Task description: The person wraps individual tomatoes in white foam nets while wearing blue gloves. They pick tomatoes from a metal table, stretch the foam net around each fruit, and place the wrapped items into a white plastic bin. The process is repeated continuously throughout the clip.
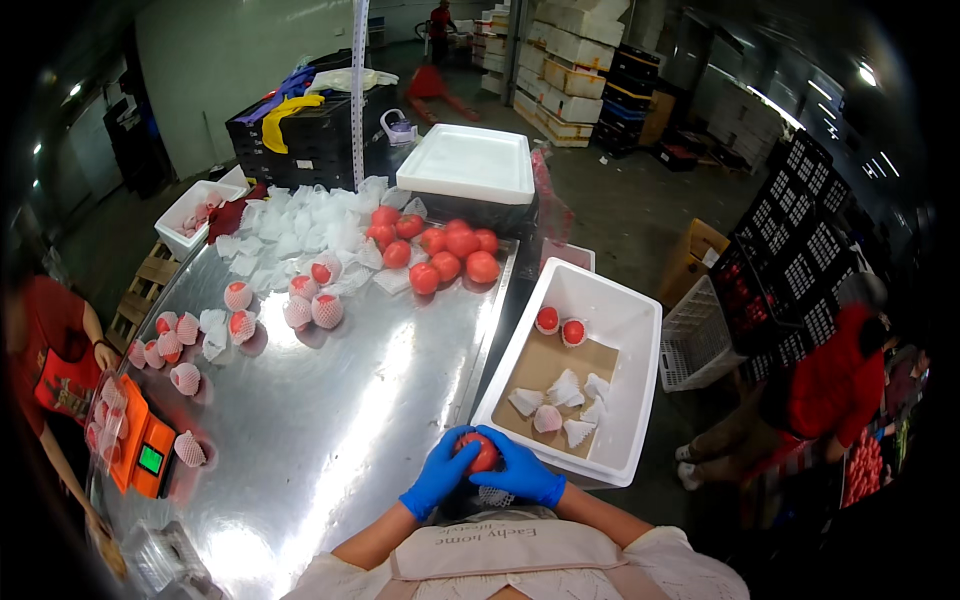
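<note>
A red tomato (478, 454) is cupped between my left hand (444, 469) and my right hand (522, 471), both in blue gloves. Just under it hangs a white foam net sleeve (495, 496), partly hidden by my right hand; I cannot tell what holds it. My hands are at the near edge of the steel table (330, 420). Beside them on the right stands a white foam box (643, 360), its floor lined with cardboard. Inside lie two netted tomatoes (574, 332) at the far end, a netted fruit (547, 418) and several loose net sleeves (566, 388).
Bare tomatoes (461, 242) and a heap of foam nets (315, 221) cover the table's far end. Netted tomatoes (186, 379) lie leftward near an orange scale (142, 442). A person in red (64, 352) stands there; another person (836, 375) works at right, beside black crates (802, 225).
</note>
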Available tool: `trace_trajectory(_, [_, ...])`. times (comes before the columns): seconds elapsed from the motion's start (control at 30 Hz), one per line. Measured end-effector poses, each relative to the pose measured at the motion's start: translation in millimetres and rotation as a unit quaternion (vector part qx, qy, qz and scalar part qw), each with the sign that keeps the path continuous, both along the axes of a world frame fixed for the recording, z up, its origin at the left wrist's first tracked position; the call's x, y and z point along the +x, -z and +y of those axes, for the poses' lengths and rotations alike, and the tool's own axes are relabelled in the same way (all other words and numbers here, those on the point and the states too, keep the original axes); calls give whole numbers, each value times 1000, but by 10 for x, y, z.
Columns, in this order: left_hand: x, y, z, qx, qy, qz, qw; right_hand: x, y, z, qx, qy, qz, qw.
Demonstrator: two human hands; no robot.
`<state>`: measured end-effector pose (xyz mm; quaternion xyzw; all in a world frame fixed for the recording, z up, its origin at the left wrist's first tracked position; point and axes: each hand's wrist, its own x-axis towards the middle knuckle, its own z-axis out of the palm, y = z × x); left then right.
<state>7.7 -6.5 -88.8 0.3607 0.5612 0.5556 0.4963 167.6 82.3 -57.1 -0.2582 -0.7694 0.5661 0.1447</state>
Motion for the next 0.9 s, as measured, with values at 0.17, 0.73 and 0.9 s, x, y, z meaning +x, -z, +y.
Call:
trace_trajectory(0.17, [-15, -1, -7, -24, -14, -15, 1000, -43, -69, 3, -21, -9, -12, 1000])
trace_trajectory(0.73, [-123, -92, 44, -44, -24, -48, 998, -176, -76, 71, -55, -21, 9, 998])
trace_trajectory(0.9, [-115, -74, 87, -40, -21, -49, 998, -162, -123, 118, -66, -25, -3, 997])
